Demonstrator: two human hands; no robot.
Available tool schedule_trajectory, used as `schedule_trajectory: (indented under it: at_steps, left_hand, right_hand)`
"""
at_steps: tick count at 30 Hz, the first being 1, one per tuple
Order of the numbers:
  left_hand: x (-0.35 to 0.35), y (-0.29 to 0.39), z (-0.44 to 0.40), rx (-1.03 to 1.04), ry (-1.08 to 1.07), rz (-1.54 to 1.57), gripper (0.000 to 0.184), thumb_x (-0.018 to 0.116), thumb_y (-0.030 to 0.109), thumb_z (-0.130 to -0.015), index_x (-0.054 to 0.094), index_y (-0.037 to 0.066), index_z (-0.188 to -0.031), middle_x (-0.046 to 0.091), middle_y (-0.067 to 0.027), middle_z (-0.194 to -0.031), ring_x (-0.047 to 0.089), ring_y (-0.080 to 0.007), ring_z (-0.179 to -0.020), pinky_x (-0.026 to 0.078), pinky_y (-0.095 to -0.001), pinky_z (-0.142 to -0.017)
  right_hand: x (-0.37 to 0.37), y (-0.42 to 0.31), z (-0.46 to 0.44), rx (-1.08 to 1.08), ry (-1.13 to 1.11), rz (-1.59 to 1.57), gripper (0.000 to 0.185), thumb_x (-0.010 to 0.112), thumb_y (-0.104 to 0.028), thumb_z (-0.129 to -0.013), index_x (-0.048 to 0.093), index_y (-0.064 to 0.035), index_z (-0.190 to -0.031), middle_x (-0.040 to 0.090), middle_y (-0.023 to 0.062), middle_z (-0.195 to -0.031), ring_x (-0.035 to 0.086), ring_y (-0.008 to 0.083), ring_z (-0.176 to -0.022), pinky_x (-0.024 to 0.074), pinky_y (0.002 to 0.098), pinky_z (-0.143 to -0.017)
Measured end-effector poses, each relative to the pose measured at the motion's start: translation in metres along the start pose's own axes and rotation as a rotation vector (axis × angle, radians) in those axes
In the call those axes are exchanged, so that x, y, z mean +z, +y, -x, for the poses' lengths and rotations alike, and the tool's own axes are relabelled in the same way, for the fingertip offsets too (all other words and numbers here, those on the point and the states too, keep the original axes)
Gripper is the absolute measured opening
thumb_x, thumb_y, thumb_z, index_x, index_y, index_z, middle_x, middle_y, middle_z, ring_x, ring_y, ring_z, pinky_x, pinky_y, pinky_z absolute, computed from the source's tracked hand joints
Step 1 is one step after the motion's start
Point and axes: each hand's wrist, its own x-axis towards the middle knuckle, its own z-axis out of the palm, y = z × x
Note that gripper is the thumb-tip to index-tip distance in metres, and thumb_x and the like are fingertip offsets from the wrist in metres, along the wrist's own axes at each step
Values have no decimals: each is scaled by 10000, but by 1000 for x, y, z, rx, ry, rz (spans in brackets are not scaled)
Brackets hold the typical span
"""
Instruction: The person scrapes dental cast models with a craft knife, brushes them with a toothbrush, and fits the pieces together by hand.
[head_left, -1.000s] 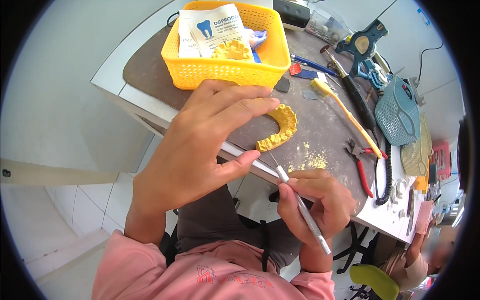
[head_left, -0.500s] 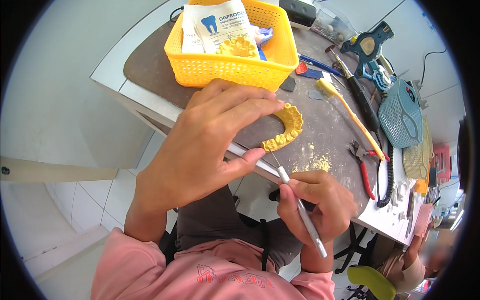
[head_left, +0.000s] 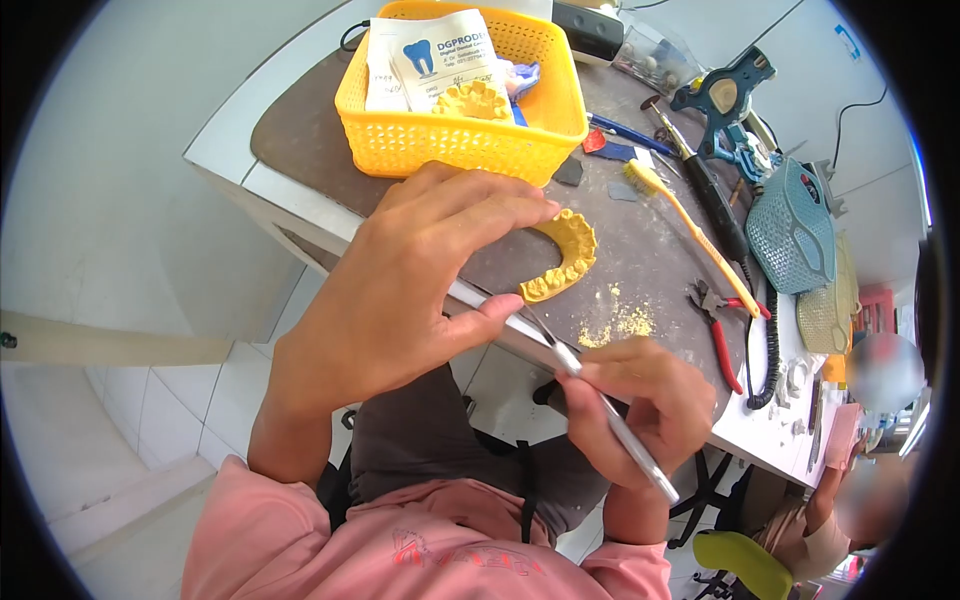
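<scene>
On the wearer's side of the yellow basket (head_left: pixel 450 148), head view, there's a yellow dental cast (head_left: pixel 578 250), a horseshoe of teeth, with the left hand (head_left: pixel 415 265) curved across its gap: fingertips on the end nearest the basket, thumb at the end farthest from it. Looks like it's pinching the cast between them, though I can't tell how firmly. Right hand (head_left: pixel 645 400), farther from the basket, has a slim metal carving tool (head_left: pixel 628 437) gripped pen-style, thumb and fingers round the shank, and the thin tip sits right by the left thumb and that far end of the cast.

So yeah, biggest worry imo is a slip: if the tip skids off the cast, that thumb is right in the way. Second, the cast's arms look kinda slim, so squeezing the two ends together or pushing too hard could crack it or chip a tooth. Third, that end sits near the bench (head_left: pixel 650 265) edge, so a loose pinch could send it floorward. Also, the yellow crumbs (head_left: pixel 632 322) on the bench, past the cast from the basket, could let it slide if they end up underneath.
</scene>
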Motion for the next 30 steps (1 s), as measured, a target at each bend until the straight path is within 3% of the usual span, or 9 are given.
schedule_trajectory:
  at_steps: [4, 10, 13, 16, 20, 22, 23, 25, 30]
  left_hand:
    - [-2, 3, -1, -6, -28, 9, 635, 816, 116, -679, 639, 76, -1287, 649, -104, -1277, 570, -316, -1205, 434, -413, -1051]
    - [5, 9, -3, -50, 11, -72, 756, 885, 285, -652, 609, 63, -1320, 637, -115, -1281, 561, -328, -1198, 431, -412, -1041]
    - [7, 11, -3, -36, 31, -94, 740, 883, 257, -654, 611, 62, -1313, 636, -120, -1254, 571, -324, -1159, 438, -405, -1020]
    - [9, 15, -2, -68, 38, -115, 725, 885, 235, -649, 618, 62, -1300, 638, -115, -1210, 578, -317, -1108, 441, -402, -1002]
    - [9, 26, -2, -144, -6, -83, 740, 903, 225, -627, 614, 49, -1286, 587, -108, -1137, 586, -287, -1071, 470, -396, -957]
    - [11, 28, -2, -126, -5, -112, 702, 911, 227, -630, 615, 37, -1237, 568, -108, -1126, 591, -279, -1066, 484, -378, -935]
    - [11, 29, -2, -139, -1, -100, 686, 916, 227, -628, 607, 32, -1209, 568, -110, -1130, 592, -281, -1067, 485, -370, -932]
    - [13, 30, -2, -138, 2, -89, 671, 921, 226, -626, 599, 27, -1181, 569, -112, -1133, 593, -283, -1068, 486, -362, -930]
    - [18, 28, 3, -138, 105, 2, 687, 923, 203, -646, 548, 37, -1197, 609, -113, -1108, 612, -255, -1020, 482, -354, -932]
  right_hand:
    - [-7, 6, 17, 30, 223, -112, 206, 787, 40, -734, 649, 16, -885, 709, 150, -734, 700, 223, -625, 541, 292, -539]
    - [-36, 11, 36, 128, 304, 96, 251, 782, 73, -769, 638, 25, -969, 693, 164, -851, 670, 212, -783, 529, 274, -692]
    - [-63, 19, 38, 84, 375, 264, 262, 761, 83, -792, 629, 22, -1009, 634, 128, -890, 589, 185, -798, 487, 262, -686]
    - [-93, 20, 26, 152, 451, 259, 161, 719, 54, -864, 670, 21, -1014, 607, 106, -935, 579, 137, -817, 488, 258, -672]
    - [-127, 32, -24, -5, 348, 304, 126, 671, -8, -921, 696, 9, -1043, 623, 86, -942, 613, 169, -784, 503, 265, -694]
    - [-139, 32, -50, -58, 124, 529, 166, 670, -29, -914, 686, 18, -1072, 655, 120, -919, 636, 218, -777, 524, 311, -731]
    - [-138, 34, -60, -52, 138, 533, 166, 670, -29, -914, 686, 18, -1072, 655, 120, -919, 636, 218, -777, 524, 311, -731]
    - [-126, 35, -80, 195, -108, 535, 240, 673, -64, -905, 666, 12, -1132, 684, 163, -911, 669, 269, -824, 536, 375, -791]
    - [-102, 87, -95, 125, -355, 730, 288, 673, -102, -925, 665, -34, -1204, 707, 120, -944, 680, 267, -902, 544, 379, -834]
